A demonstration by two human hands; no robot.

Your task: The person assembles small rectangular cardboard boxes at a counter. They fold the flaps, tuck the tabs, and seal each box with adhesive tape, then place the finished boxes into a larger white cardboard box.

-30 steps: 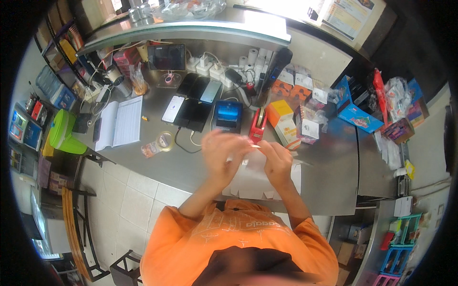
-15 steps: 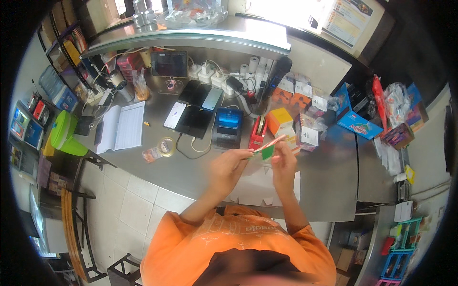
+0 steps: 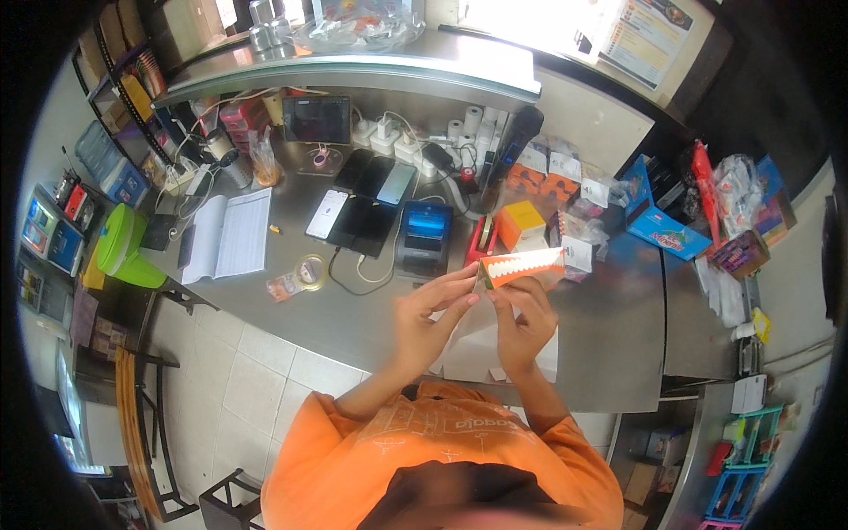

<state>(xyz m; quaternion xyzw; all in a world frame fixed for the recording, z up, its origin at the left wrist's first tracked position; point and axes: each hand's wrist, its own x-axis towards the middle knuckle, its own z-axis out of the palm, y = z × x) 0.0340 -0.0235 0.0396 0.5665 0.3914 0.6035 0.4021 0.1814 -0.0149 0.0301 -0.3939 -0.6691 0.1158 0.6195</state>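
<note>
Between my hands, raised over the metal counter, is a folded cardboard box, orange with a white scalloped print. My left hand pinches its left end between thumb and fingers. My right hand grips its near side, with the fingers bent against the card. Under my hands lies a white flat sheet of card with cut edges, partly hidden by them. Just beyond the held box stand a red tape dispenser and a yellow-and-orange box.
A black receipt printer, several phones and a roll of tape lie left of my hands. An open notebook is farther left. Packed orange-and-white bags and a blue carton stand at right.
The held card has turned from a thin edge-on view with green showing to its orange printed side, opened into a box shape. Both hands have shifted slightly, their fingers closer together.
</note>
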